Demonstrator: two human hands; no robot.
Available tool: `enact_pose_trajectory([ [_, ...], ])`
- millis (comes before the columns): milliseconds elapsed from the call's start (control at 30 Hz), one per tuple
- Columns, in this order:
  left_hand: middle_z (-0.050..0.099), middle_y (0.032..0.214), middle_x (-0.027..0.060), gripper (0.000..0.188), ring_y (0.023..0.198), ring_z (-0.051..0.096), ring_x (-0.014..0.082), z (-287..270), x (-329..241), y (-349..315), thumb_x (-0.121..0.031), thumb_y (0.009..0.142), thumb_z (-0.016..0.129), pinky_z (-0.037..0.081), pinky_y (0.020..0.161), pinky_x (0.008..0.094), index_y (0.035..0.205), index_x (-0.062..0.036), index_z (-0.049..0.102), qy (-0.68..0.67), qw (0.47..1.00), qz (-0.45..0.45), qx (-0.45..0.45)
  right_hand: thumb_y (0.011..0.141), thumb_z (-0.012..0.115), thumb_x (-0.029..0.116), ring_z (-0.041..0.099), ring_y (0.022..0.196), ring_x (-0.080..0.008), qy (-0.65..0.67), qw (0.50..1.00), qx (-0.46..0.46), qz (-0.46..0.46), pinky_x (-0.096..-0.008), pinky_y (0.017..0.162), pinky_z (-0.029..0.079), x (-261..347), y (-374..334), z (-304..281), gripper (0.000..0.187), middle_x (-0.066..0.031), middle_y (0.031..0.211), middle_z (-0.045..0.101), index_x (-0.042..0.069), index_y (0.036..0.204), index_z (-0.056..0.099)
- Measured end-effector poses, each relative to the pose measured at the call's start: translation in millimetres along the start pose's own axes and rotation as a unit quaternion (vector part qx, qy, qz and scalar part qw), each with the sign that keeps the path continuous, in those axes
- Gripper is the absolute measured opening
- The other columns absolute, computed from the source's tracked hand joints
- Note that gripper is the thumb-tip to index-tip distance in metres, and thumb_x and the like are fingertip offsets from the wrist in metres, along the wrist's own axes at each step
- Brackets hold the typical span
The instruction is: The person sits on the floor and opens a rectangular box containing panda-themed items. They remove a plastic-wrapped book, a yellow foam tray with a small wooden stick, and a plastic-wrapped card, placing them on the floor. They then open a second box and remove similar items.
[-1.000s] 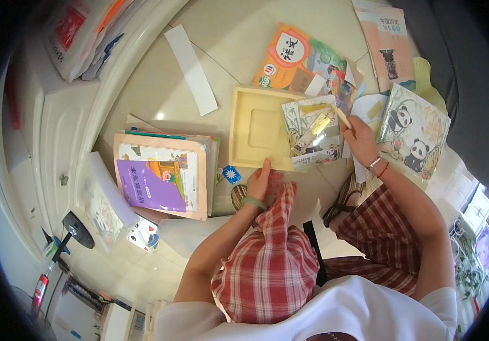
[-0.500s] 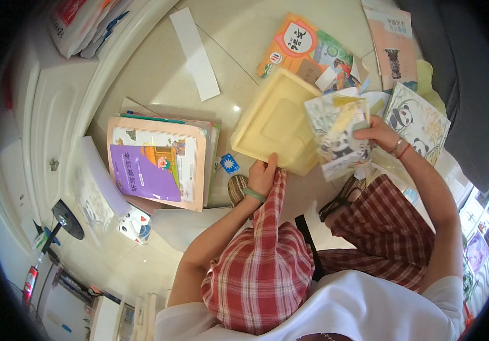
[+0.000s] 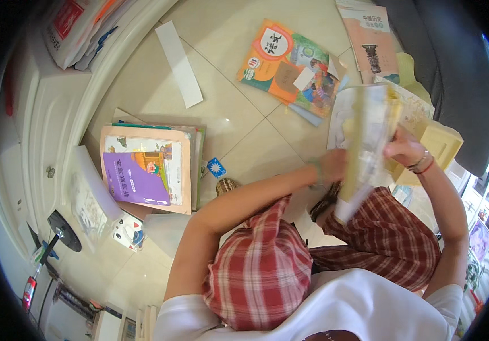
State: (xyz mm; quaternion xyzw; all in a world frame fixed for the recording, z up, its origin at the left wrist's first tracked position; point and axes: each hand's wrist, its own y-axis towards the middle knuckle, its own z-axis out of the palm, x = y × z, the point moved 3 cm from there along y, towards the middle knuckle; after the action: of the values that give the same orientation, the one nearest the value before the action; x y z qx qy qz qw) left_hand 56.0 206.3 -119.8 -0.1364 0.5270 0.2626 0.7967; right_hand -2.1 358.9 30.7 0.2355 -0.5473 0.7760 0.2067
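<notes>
A thin, pale panda-print paper bundle (image 3: pixel 364 156) is tilted on edge in front of me, blurred by motion. My right hand (image 3: pixel 406 149) is closed on its right side. At its left side is my left hand (image 3: pixel 334 166), smeared, with its fingers partly hidden by the bundle. A pale yellow plastic tray (image 3: pixel 440 145) lies just beyond my right hand. Behind the bundle, a light-coloured booklet (image 3: pixel 412 96) is partly covered.
An orange and green textbook (image 3: pixel 293 68) lies on the tiles, with a peach-coloured book (image 3: pixel 372 45) beyond. At left are a book stack with a purple cover (image 3: pixel 136 177), a white strip (image 3: pixel 179 65) and a blue card (image 3: pixel 216 167). A dark grey seat (image 3: pixel 455 74) borders the right.
The yellow tray has left my left hand and now lies at the right. My left hand has moved right to the panda-print bundle, which has turned on edge.
</notes>
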Motion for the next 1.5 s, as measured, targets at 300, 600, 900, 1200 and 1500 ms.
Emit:
enact_pose_trajectory([
  [300,0.054,0.128,0.0135,0.068,0.112,0.054,0.0213,-111,-69,-87,-0.032,0.088,0.067,0.045,0.095,0.0366,0.138,0.0023,0.036,-0.323,0.855,-0.251,-0.32,0.078,0.078,0.033,0.039,0.05,-0.004,-0.026,0.99,-0.113,0.081,-0.0208,0.042,0.029,-109,93,22,0.038,0.0039,0.069,0.053,0.006,0.099,0.062],
  [600,0.058,0.112,0.0177,0.07,0.097,0.062,0.0208,-109,-39,-116,-0.002,0.078,0.075,0.054,0.079,0.0301,0.132,0.0045,0.03,-0.073,0.859,-0.18,-0.473,0.077,0.075,0.041,0.052,0.06,-0.0072,-0.178,0.981,-0.078,0.016,-0.0225,0.051,0.043,-94,116,74,0.057,-0.0007,0.082,0.062,0.003,0.117,0.06],
  [900,0.065,0.106,0.0109,0.049,0.093,0.061,0.0129,-123,-45,-125,-0.005,0.091,0.062,0.048,0.081,0.0251,0.133,0.0042,0.039,-0.056,0.856,-0.123,-0.5,0.086,0.062,0.02,0.059,0.071,-0.009,-0.165,0.977,-0.132,-0.016,-0.0223,0.054,0.047,-95,145,53,0.045,-0.0041,0.089,0.062,0.001,0.126,0.052],
  [1200,0.062,0.113,0.0093,0.037,0.1,0.056,0.0153,-144,-14,-142,-0.012,0.1,0.045,0.044,0.091,0.0274,0.133,0.0045,0.047,0.02,0.839,-0.097,-0.535,0.088,0.059,0.014,0.063,0.078,-0.0095,-0.194,0.971,-0.136,-0.011,-0.0223,0.065,0.053,-85,164,59,0.036,-0.0037,0.092,0.064,0.003,0.122,0.056],
  [1500,0.061,0.109,0.0087,0.033,0.097,0.056,0.0152,-143,-23,-150,-0.012,0.098,0.048,0.045,0.089,0.0268,0.129,-0.0025,0.056,0.254,0.761,-0.088,-0.591,0.084,0.067,0.02,0.065,0.077,-0.0108,-0.104,0.991,-0.068,0.037,-0.0235,0.064,0.054,-84,169,82,0.03,-0.0067,0.095,0.067,-0.002,0.103,0.059],
])
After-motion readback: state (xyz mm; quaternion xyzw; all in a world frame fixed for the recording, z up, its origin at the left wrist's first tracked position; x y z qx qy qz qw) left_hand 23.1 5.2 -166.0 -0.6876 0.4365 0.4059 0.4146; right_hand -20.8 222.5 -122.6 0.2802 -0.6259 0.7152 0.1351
